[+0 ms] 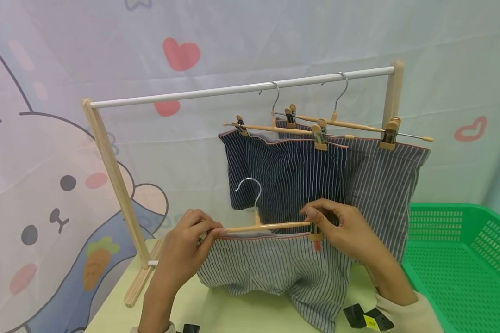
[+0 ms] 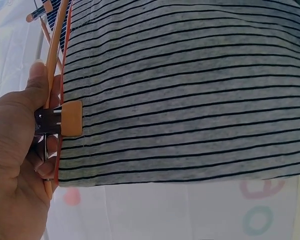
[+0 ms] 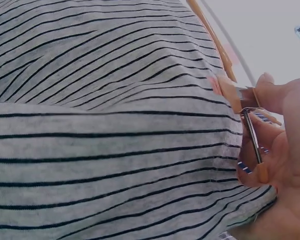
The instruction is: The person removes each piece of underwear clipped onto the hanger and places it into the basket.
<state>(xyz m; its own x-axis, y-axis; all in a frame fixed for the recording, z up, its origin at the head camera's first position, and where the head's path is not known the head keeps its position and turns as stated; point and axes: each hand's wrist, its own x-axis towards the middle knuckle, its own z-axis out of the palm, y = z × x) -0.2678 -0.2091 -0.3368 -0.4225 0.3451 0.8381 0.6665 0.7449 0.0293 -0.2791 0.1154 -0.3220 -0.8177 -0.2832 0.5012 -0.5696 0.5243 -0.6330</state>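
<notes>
A wooden clip hanger (image 1: 271, 226) with a metal hook is held low in front of the rack. From it hangs a light grey garment (image 1: 271, 263) with dark stripes and a red-edged top. My left hand (image 1: 188, 245) grips the hanger's left end around its clip (image 2: 71, 118), which sits over the garment's edge. At the other end, my right hand (image 1: 346, 226) pinches the right clip (image 1: 315, 235) between thumb and fingers. In the right wrist view, that clip (image 3: 232, 95) lies against the garment's edge; whether the cloth is caught in it I cannot tell.
Behind my hands stands a wooden rack with a white rail (image 1: 183, 95). A navy striped garment (image 1: 287, 171) and a grey striped one (image 1: 383, 185) hang on it from clip hangers. A green basket (image 1: 454, 259) stands at the right, beside the pale yellow table (image 1: 233, 314).
</notes>
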